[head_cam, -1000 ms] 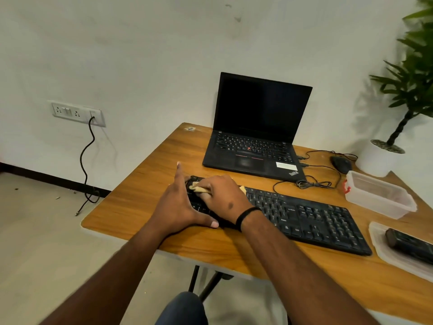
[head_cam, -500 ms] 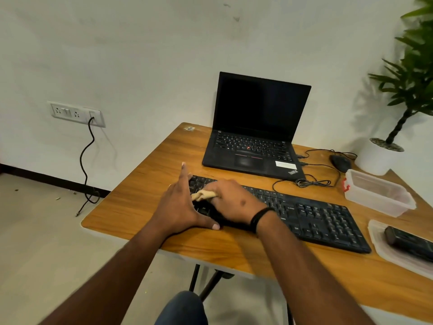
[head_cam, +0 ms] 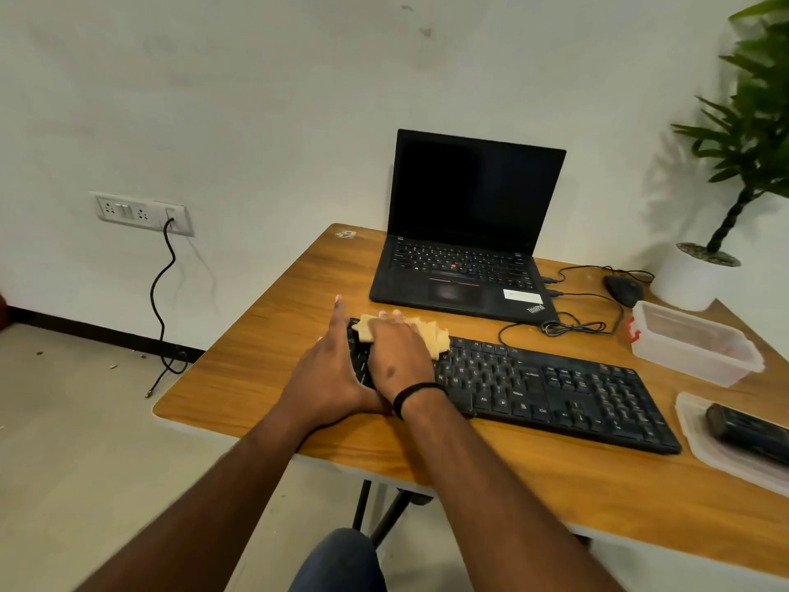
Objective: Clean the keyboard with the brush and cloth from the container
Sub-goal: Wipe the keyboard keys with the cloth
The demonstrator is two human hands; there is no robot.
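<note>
Right hand (head_cam: 395, 350) pressed folded yellow cloth (head_cam: 429, 335) flat-fingered onto black plastic keyboard (head_cam: 555, 393); left hand (head_cam: 326, 371), fingers straight, braced its left end.

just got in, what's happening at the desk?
A person is wiping the black keyboard with a yellow cloth. The right hand presses the cloth flat on the keyboard's left end, while the left hand steadies that end, fingers straight. The open container sits to the right, and a dark object, probably the brush, lies on its lid. The laptop behind is open with a dark screen.
</note>
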